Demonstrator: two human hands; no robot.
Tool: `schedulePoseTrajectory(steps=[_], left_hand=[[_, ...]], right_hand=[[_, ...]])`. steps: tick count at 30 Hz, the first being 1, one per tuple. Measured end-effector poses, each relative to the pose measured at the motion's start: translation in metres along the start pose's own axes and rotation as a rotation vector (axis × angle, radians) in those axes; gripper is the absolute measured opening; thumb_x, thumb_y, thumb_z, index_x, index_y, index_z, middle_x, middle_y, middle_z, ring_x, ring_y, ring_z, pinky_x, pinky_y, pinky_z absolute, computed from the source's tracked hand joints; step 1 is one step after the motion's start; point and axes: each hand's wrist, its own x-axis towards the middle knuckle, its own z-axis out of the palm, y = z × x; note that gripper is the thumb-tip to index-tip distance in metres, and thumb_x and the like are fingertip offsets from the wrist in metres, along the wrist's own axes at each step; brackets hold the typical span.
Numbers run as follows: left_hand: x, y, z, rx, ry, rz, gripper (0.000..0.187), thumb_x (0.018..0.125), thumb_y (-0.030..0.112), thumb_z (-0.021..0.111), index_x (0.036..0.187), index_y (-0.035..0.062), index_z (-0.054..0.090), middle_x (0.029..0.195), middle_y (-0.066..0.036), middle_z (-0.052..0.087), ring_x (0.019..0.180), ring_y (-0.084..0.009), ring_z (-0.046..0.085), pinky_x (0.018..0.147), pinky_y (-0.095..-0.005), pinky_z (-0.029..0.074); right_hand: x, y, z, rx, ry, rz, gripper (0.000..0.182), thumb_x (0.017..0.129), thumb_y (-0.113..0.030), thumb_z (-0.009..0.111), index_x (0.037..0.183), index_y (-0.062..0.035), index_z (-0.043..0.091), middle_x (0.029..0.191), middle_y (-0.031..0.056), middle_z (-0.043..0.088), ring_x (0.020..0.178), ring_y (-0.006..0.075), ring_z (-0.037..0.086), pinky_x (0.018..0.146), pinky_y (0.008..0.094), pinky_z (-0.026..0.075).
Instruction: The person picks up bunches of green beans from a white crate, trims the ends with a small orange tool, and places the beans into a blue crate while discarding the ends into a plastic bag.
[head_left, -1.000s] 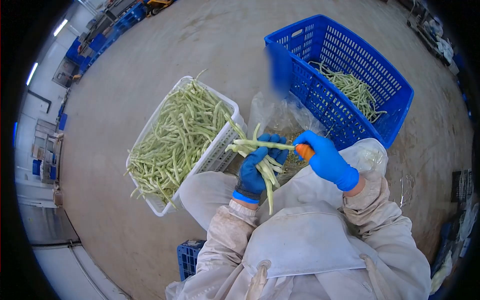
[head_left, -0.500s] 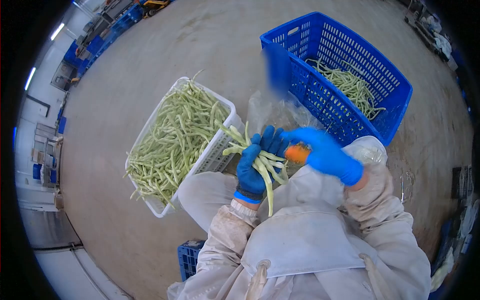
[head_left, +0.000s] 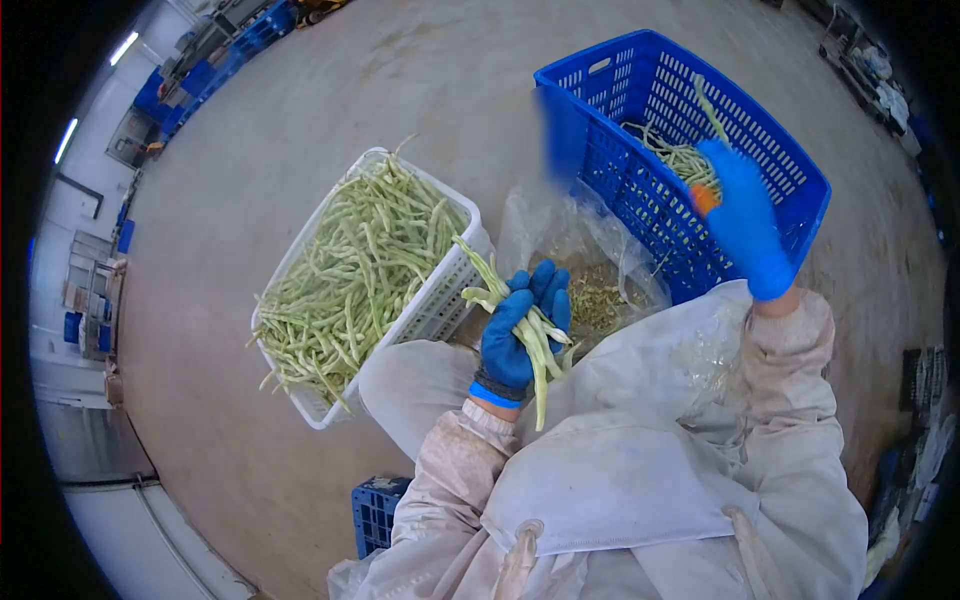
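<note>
My left hand (head_left: 513,345), in a dark blue glove, is curled around a small bunch of green beans (head_left: 535,350) above my lap. Their ends stick out on both sides of the palm. My right hand (head_left: 745,215), in a bright blue glove, is over the blue crate (head_left: 690,270). A long green bean (head_left: 708,105) juts from its fingers, and a small orange thing (head_left: 704,198) shows at them, blurred. More beans (head_left: 680,155) lie inside that crate, partly behind the hand.
A white basket (head_left: 440,285) heaped with green beans (head_left: 355,260) stands by my left knee. Between it and the blue crate, a clear plastic bag (head_left: 530,225) holds bean scraps (head_left: 595,300). A smaller blue crate (head_left: 375,520) sits beside me at lower left.
My right hand has moved from beside the left hand, up and right over the blue crate, with a bean. My left hand keeps its bunch; the bag of scraps shows more.
</note>
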Motion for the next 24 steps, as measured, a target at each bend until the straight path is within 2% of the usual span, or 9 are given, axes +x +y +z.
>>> schedulePoseTrajectory(steps=[1,4,7,9,12,16,20,22,24], left_hand=[[0.001,-0.001,0.000,-0.032,0.011,0.024,0.023,0.088,0.002,0.048,0.108,0.0069,0.058,0.128,-0.016,0.050,0.126,-0.0318,0.039,0.099,-0.0409,0.044],[0.008,-0.003,0.001,-0.034,-0.071,0.071,0.024,0.092,0.004,0.044,0.108,0.0087,0.060,0.129,-0.015,0.049,0.125,-0.0302,0.041,0.101,-0.0401,0.041],[0.010,-0.005,0.004,0.087,-0.065,0.127,0.024,0.091,0.007,0.045,0.112,0.0082,0.057,0.129,-0.015,0.049,0.124,-0.0294,0.042,0.102,-0.0398,0.040],[0.015,0.009,-0.011,0.175,-0.019,0.142,0.025,0.091,0.007,0.047,0.115,0.0074,0.054,0.130,-0.015,0.048,0.124,-0.0299,0.041,0.103,-0.0408,0.038],[0.013,0.031,-0.028,0.437,0.129,0.177,0.033,0.089,0.017,0.051,0.121,0.0070,0.050,0.128,-0.014,0.049,0.120,-0.0280,0.046,0.103,-0.0419,0.037],[-0.003,0.008,-0.016,0.612,0.139,-0.020,0.034,0.089,0.013,0.052,0.122,0.0045,0.048,0.121,-0.012,0.054,0.111,-0.0253,0.054,0.095,-0.0381,0.045],[-0.006,-0.022,0.003,1.066,0.125,-0.023,0.026,0.089,0.013,0.057,0.111,0.0000,0.057,0.099,-0.007,0.063,0.088,-0.0148,0.061,0.078,-0.0283,0.050],[-0.003,-0.018,-0.007,1.117,0.115,0.060,0.024,0.088,0.013,0.058,0.108,-0.0002,0.059,0.093,-0.006,0.064,0.084,-0.0140,0.061,0.075,-0.0277,0.049],[-0.003,-0.010,-0.017,1.169,0.107,0.136,0.021,0.087,0.012,0.060,0.104,-0.0005,0.060,0.088,-0.005,0.064,0.080,-0.0132,0.060,0.073,-0.0271,0.049]], right_hand=[[-0.012,-0.015,0.001,0.331,-0.222,0.126,0.038,0.080,-0.013,0.061,0.116,-0.0042,0.055,0.110,0.0189,0.057,0.099,0.0319,0.056,0.083,0.0395,0.045],[-0.079,-0.063,0.039,0.815,-0.663,-0.074,0.045,0.081,-0.030,0.067,0.116,-0.0041,0.056,0.112,0.0173,0.058,0.104,0.0309,0.054,0.091,0.0388,0.040],[-0.104,-0.111,0.046,1.005,-0.730,-0.037,0.037,0.081,-0.030,0.066,0.107,-0.0047,0.061,0.104,0.0185,0.060,0.098,0.0321,0.056,0.084,0.0390,0.043],[-0.105,-0.116,0.042,0.948,-0.951,0.145,0.027,0.081,-0.029,0.066,0.094,-0.0053,0.064,0.090,0.0184,0.061,0.086,0.0336,0.057,0.072,0.0398,0.044],[-0.103,-0.095,0.038,0.775,-0.623,-0.030,0.022,0.079,-0.027,0.065,0.083,-0.0057,0.063,0.076,0.0168,0.057,0.074,0.0335,0.055,0.062,0.0419,0.041],[-0.098,-0.080,0.048,0.369,-0.376,-0.227,0.018,0.078,-0.024,0.063,0.075,-0.0066,0.060,0.068,0.0131,0.054,0.070,0.0311,0.054,0.060,0.0442,0.040],[-0.098,-0.090,0.055,0.146,-0.480,-0.292,0.016,0.078,-0.023,0.061,0.078,-0.0074,0.060,0.072,0.0115,0.056,0.072,0.0309,0.054,0.060,0.0440,0.040],[-0.096,-0.089,0.049,0.232,-0.628,-0.261,0.019,0.078,-0.022,0.061,0.090,-0.0069,0.062,0.079,0.0123,0.058,0.077,0.0319,0.056,0.063,0.0447,0.042],[-0.082,-0.085,0.044,0.320,-0.440,-0.163,0.022,0.078,-0.019,0.060,0.096,-0.0066,0.061,0.083,0.0127,0.058,0.079,0.0322,0.057,0.065,0.0439,0.044]])
